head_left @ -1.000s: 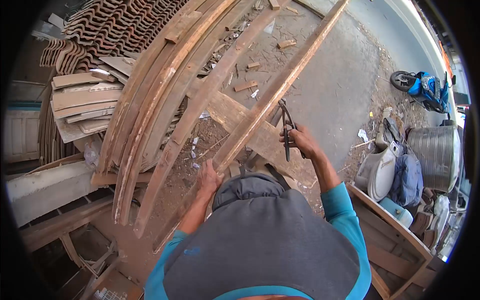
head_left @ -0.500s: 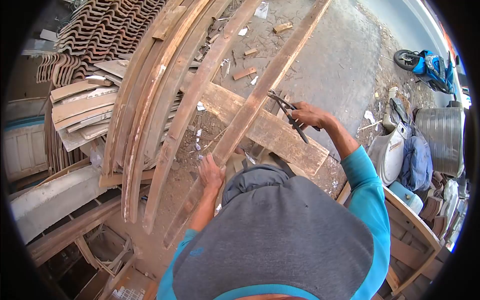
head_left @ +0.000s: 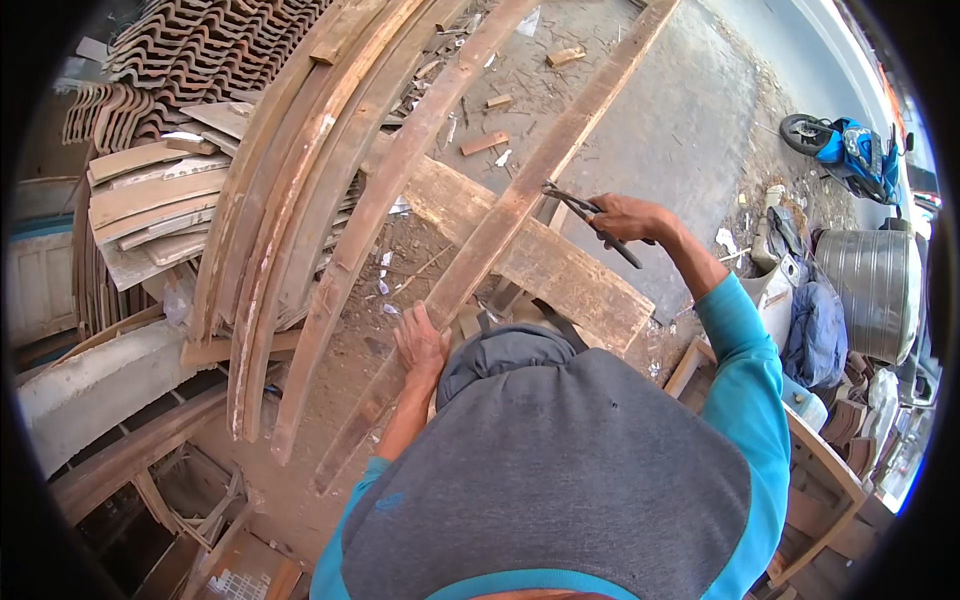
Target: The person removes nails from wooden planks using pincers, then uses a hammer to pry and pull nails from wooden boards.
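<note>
My right hand (head_left: 630,219) is closed around the handles of a pair of dark metal pincers (head_left: 572,200). Their jaws touch the edge of a long wooden beam (head_left: 480,243), which slants across the middle of the view. Lower on the same beam, my left hand (head_left: 420,345) grips it, fingers over its top. Crossing beneath the beam is a wide worn plank (head_left: 575,283). Whatever sits between the jaws is too small to make out.
Several long beams (head_left: 290,215) lie side by side on the left, near stacked boards (head_left: 160,205) and roof tiles (head_left: 215,50). Wood scraps (head_left: 485,143) litter the floor. On the right are a blue motorcycle (head_left: 855,155) and a metal drum (head_left: 868,290).
The pincers' handles have swung lower toward the right, with the jaws still at the beam. My right hand has shifted slightly right. My left hand stays on the beam.
</note>
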Demonstrator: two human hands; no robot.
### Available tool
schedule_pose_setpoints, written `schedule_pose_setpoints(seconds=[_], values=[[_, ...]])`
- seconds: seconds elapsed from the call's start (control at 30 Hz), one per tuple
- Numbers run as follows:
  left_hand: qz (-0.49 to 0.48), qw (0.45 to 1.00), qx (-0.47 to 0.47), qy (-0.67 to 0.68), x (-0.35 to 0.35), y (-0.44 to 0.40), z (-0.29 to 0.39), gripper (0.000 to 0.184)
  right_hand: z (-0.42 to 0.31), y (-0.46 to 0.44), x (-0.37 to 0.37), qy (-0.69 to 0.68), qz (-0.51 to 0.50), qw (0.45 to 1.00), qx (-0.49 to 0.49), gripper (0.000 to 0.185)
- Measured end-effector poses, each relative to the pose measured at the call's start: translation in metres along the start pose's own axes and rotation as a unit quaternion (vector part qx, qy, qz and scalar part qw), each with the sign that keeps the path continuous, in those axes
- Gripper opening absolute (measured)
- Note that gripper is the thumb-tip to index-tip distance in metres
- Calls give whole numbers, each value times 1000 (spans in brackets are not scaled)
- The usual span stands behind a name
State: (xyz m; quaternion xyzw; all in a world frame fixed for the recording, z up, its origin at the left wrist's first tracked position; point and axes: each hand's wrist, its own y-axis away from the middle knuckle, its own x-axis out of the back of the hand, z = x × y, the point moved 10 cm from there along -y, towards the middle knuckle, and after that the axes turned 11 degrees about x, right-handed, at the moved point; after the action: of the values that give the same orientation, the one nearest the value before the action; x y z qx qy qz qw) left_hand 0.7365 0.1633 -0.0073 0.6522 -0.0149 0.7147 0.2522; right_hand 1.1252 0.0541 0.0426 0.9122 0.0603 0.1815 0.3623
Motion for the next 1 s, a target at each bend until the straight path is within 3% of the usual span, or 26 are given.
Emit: schedule_pose_setpoints(seconds=[0.13,0.2,0.27,0.4,0.53,0.6,0.63,0.7,0.73,0.8,0.93,1.0], values=[[-15,1000,5,-2,-1,-5,-2,80,9,-3,-16,-91,20,996,-18,26],[-72,997,17,25,-10,-12,-9,77,8,-3,-30,-187,61,981,7,27],[-76,997,14,26,-11,-14,-9,76,14,-7,-41,-169,73,983,7,22],[-99,994,1,53,-14,-19,-13,74,11,-13,-85,-250,201,947,17,25],[-94,994,-7,51,-9,-22,-13,72,45,-60,-134,-196,348,914,77,28],[-148,981,3,125,-17,-32,-20,70,34,-67,-140,-179,408,889,110,28],[-146,982,3,121,-11,-40,-23,70,23,-74,-144,-258,395,872,130,24],[-296,936,36,186,-22,-50,-32,78,8,-74,-143,-340,360,858,134,23],[-291,938,38,182,-16,-58,-38,78,-4,-71,-140,-379,343,849,133,22],[-352,917,15,188,-21,-62,-33,81,-10,-49,-118,-382,335,852,126,26],[-303,940,-36,151,12,-71,0,95,33,-31,-75,-471,335,811,91,30],[-228,958,-37,170,16,-96,13,107,43,-18,-60,-456,334,821,82,32]])
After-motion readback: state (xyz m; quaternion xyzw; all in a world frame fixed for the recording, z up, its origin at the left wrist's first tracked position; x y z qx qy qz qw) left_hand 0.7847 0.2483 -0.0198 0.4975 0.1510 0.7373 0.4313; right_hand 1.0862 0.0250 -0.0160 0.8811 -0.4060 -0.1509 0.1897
